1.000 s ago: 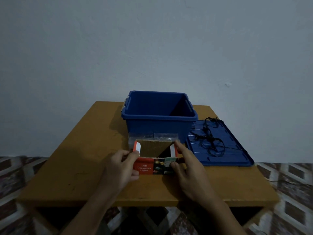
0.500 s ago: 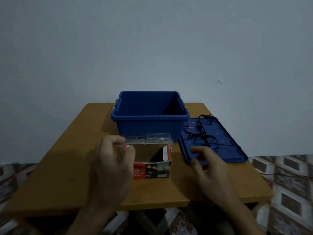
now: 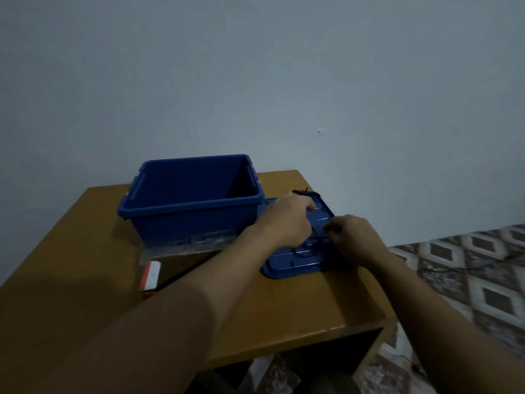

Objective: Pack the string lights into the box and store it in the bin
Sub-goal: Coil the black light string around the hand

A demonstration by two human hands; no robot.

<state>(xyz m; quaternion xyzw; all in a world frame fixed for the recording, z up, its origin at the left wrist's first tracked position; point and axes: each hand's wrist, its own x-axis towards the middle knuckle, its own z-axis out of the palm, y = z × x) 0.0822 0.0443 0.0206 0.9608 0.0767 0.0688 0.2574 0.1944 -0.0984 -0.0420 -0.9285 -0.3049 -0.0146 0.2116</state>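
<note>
On the surface (image 3: 71,265) we count one bin (image 3: 193,220), one lid (image 3: 295,268), one box (image 3: 152,274), one tangle of string lights (image 3: 305,192). The right hand (image 3: 355,237) pinches them in its grip; of the left hand (image 3: 287,220), we cannot tell the grip.

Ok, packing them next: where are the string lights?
In the head view, the string lights lie on the blue lid, right of the bin.

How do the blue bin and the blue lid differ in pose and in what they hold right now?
The bin stands upright and deep; the lid lies flat beside it on the table. The bin's visible inside looks empty; the lid carries the black string lights. The left hand and the right hand are over the lid, not at the bin. Bin and lid are both dark blue plastic.
</note>
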